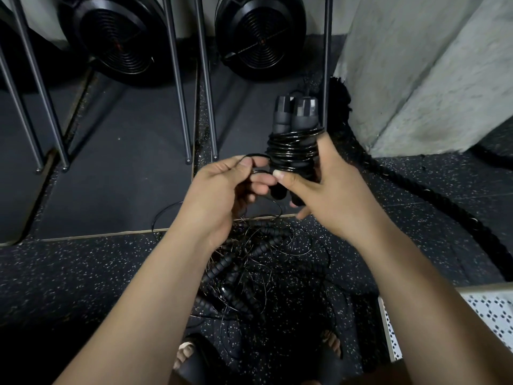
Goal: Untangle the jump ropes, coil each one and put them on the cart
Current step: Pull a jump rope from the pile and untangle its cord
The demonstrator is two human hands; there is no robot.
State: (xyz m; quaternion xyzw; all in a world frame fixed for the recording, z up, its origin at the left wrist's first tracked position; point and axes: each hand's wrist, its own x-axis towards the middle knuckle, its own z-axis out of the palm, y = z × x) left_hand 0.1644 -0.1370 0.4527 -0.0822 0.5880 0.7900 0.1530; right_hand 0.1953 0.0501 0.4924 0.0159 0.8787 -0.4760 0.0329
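Grips two handles (294,115) side by side in right hand (333,190), pointing away, cord (291,151) wound across. Pinches loose cord with left hand (219,190). Cannot count ropes (249,262) below.

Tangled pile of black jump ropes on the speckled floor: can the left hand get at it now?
Probably not yet: the left hand pinches the thin black cord wrapped round the two black handles. The tangled rope pile lies uncovered just below, so letting go should free the way.
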